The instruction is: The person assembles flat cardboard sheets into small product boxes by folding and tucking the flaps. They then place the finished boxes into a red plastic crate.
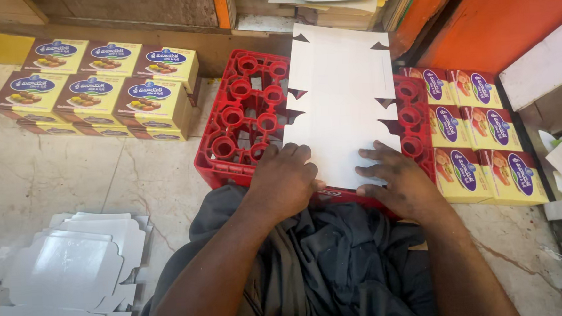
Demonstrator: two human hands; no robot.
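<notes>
A flat white cardboard box blank [342, 103] with notched edges lies plain side up on an upturned red plastic bottle crate [240, 115]. My left hand [283, 179] presses on the blank's near left corner, fingers curled over its edge. Resting on the near right part of the blank is my right hand [397, 181], fingers spread flat. Neither hand lifts the blank off the crate.
Folded yellow-and-brown printed boxes [91, 88] are stacked on the floor at the far left. More printed boxes [475, 135] lie in rows right of the crate. A pile of flat white blanks [69, 272] sits near left. Dark cloth [325, 264] covers my lap.
</notes>
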